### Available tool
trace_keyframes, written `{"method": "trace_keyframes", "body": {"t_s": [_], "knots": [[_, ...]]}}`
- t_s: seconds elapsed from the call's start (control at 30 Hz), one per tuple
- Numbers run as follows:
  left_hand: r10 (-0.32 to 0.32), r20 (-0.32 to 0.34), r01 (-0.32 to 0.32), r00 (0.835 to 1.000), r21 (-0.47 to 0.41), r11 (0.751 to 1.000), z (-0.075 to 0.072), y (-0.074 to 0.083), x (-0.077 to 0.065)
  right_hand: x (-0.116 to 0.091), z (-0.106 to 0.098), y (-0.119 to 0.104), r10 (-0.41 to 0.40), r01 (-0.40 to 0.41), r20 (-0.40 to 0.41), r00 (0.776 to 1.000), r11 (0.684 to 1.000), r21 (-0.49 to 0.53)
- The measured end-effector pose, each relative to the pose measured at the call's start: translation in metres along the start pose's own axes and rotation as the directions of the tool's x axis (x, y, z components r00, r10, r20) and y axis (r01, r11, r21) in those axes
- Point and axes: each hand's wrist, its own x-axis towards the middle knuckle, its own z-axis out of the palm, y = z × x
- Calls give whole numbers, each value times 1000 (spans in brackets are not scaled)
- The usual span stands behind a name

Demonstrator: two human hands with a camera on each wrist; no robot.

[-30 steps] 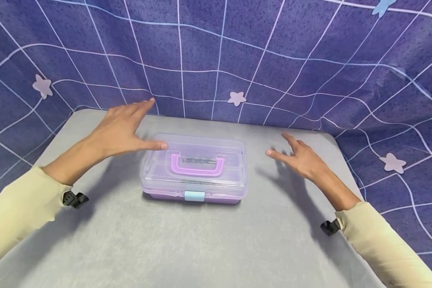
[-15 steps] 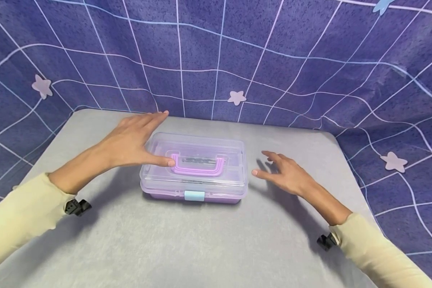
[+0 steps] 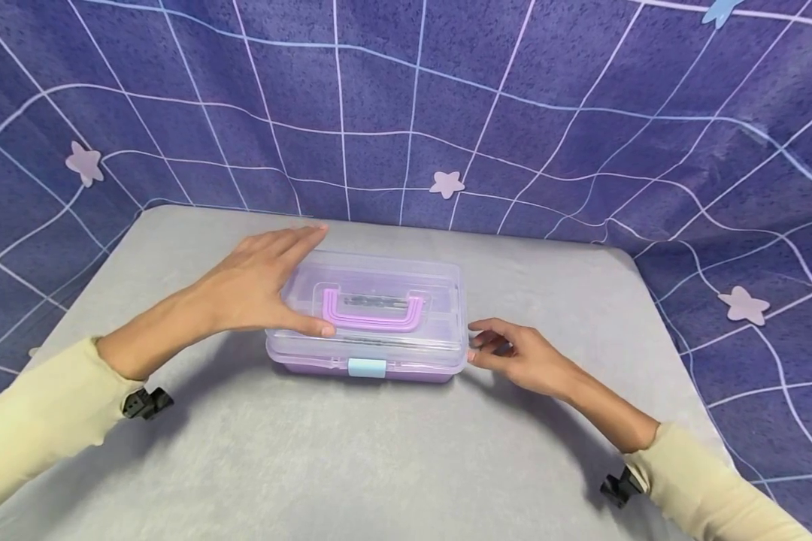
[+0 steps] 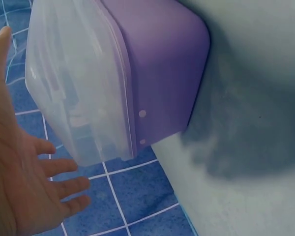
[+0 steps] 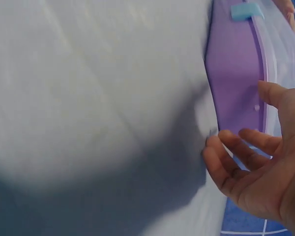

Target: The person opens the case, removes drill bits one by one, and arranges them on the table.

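Head cam: L hand (image 3: pixel 250 284) spread, prob. to span end of box (image 3: pixel 379 342); R hand (image 3: pixel 531 361) loosely bent opp., neither gripping.

A purple box (image 3: pixel 399 349) stands upright near the table's (image 3: pixel 352 451) back edge, its clear lid (image 3: pixel 443 289) closed, the lilac handle (image 3: pixel 372 324) folded flat on top, a pale blue latch (image 3: pixel 367 367) in front.

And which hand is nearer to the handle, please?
Left. The left hand is over the lid, its thumb near the handle; the right hand is by the right end of the box.
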Motion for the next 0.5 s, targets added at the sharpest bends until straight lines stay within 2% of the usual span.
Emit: {"method": "trace_keyframes", "body": {"t_s": [0.27, 0.5], "knots": [[10, 17, -9, 1000, -7, 1000, 4, 10, -3, -7, 13, -5, -2, -17, 106, 994, 984, 178], [21, 29, -21, 999, -11, 1000, 9, 16, -3, -12, 19, -7, 37, -116, 251, 967, 944, 309]]}}
